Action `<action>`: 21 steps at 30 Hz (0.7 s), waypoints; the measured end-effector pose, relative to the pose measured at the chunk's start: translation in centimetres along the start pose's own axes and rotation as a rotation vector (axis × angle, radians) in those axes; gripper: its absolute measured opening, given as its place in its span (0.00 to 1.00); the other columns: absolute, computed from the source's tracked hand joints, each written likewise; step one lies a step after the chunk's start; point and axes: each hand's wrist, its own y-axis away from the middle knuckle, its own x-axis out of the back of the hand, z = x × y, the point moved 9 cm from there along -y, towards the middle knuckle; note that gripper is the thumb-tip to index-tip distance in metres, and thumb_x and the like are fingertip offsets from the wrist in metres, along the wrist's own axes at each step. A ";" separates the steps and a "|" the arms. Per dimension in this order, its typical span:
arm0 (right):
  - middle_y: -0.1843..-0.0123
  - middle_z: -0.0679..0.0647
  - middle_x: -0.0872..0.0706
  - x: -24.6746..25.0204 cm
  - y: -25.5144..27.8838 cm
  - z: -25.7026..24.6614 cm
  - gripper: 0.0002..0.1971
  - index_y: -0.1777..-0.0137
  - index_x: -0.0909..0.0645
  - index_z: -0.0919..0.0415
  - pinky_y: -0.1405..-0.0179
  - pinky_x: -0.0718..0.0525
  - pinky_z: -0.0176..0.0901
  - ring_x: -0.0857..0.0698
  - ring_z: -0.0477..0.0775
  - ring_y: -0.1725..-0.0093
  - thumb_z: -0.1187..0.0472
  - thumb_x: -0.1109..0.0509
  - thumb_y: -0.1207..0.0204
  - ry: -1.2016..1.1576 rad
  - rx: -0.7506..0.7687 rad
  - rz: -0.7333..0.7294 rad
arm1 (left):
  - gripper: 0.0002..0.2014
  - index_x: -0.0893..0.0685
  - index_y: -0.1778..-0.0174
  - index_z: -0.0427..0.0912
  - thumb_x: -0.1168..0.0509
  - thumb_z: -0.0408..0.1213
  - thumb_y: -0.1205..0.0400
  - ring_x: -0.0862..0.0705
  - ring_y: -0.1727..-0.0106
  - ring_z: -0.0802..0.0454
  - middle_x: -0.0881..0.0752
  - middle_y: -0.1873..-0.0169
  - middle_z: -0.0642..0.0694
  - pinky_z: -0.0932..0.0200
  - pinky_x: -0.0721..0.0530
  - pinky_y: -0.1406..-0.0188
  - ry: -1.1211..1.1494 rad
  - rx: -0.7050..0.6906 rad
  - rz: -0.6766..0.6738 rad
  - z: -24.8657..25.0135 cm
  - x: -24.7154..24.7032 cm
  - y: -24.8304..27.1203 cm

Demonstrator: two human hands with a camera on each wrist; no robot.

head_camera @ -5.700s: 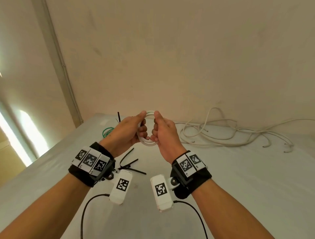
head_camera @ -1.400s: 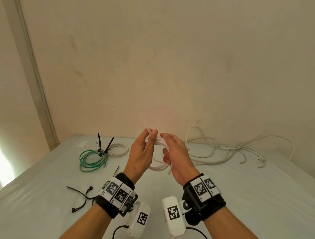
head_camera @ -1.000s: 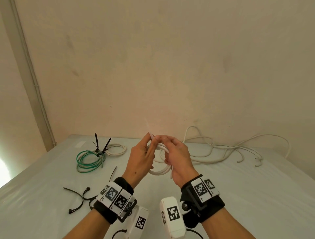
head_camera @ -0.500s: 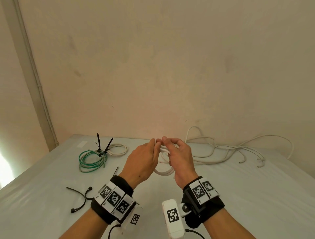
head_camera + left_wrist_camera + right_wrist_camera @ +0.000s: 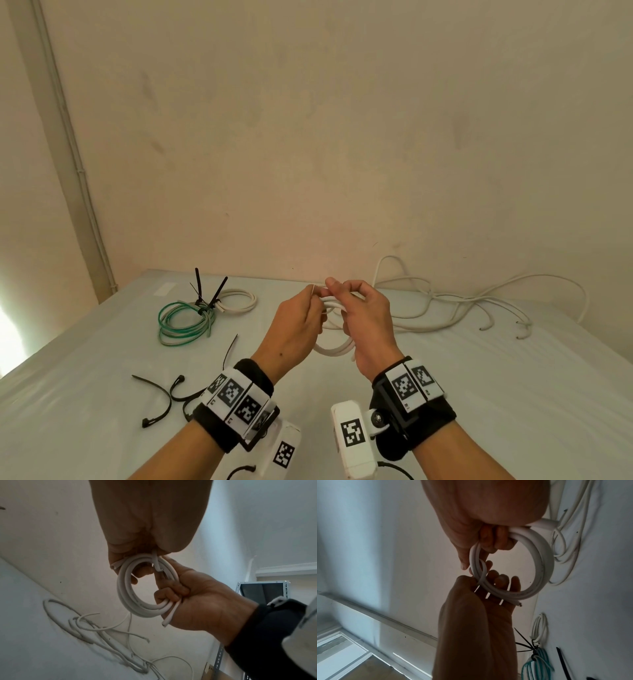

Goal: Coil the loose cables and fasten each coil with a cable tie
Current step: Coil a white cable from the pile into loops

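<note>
Here I hold the white cable coil (image 5: 334,347) in the air above the table (image 5: 513,394), between both hands. My right hand (image 5: 368,325) is wrapped around one side of the coil, fingers curled through its ring. My left hand (image 5: 296,329) pinches a thin white cable tie (image 5: 482,573) looped around the strands, its other fingers loosely spread behind them. To the left on the table lie a green coil (image 5: 185,320) and a small white coil (image 5: 238,301), each tied in black, with loose black cable ties (image 5: 161,401) nearer me. A tangle of loose white cables (image 5: 445,305) lies by the wall.
</note>
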 end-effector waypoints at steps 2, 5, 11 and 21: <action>0.66 0.51 0.11 -0.2 0.1 0.0 0.20 0.49 0.14 0.68 0.65 0.28 0.39 0.24 0.38 0.77 0.50 0.18 0.23 0.010 0.001 -0.031 | 0.14 0.18 0.44 0.47 0.50 0.37 0.07 0.21 0.66 0.54 0.16 0.64 0.48 0.44 0.14 0.61 0.007 0.028 -0.009 -0.1 0.0 -0.1; 0.69 0.42 0.13 -0.7 0.4 0.0 0.10 0.48 0.13 0.64 0.62 0.29 0.39 0.21 0.36 0.75 0.58 0.20 0.21 0.010 0.005 -0.083 | 0.11 0.23 0.38 0.43 0.50 0.34 0.09 0.21 0.65 0.47 0.16 0.62 0.42 0.49 0.13 0.70 0.016 0.054 0.000 -0.2 0.2 -0.3; 0.52 0.41 0.04 -1.0 0.8 0.1 0.11 0.36 0.19 0.56 0.47 0.27 0.42 0.19 0.37 0.60 0.57 0.27 0.15 0.027 0.000 -0.090 | 0.27 0.37 0.14 0.54 0.48 0.33 0.10 0.21 0.68 0.47 0.19 0.67 0.42 0.56 0.11 0.72 0.017 0.051 -0.016 -0.2 0.4 -0.5; 0.58 0.50 0.05 -1.2 1.1 0.0 0.07 0.41 0.13 0.57 0.62 0.26 0.37 0.17 0.35 0.72 0.57 0.26 0.14 -0.042 0.032 -0.077 | 0.25 0.17 0.29 0.57 0.52 0.63 0.10 0.19 0.71 0.57 0.19 0.71 0.45 0.45 0.07 0.67 0.042 0.004 0.070 1.0 1.1 0.2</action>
